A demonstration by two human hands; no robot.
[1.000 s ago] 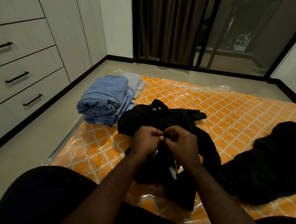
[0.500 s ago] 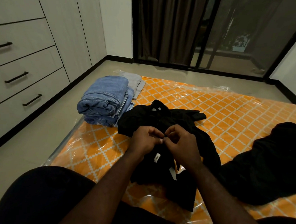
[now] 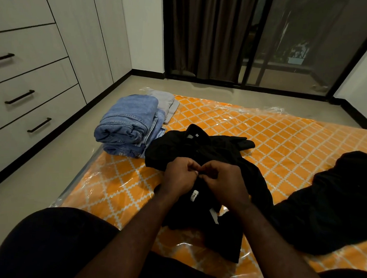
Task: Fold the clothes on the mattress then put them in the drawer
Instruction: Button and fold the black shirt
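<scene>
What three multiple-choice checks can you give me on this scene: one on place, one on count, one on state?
1. Where are the folded jeans?
A. In a drawer.
B. On the mattress, at its far left corner.
C. On the person's lap.

2. How many drawer handles show?
A. One.
B. Five.
C. Three.

3. What are the left hand and right hand doing?
A. Both pinch the black shirt.
B. Both lie flat, holding nothing.
C. Each lifts folded jeans.

Answers: B, the denim stack sits on the orange corner; C, three black bars show at left; A, curled fingers of both hands meet on the shirt's front.
</scene>
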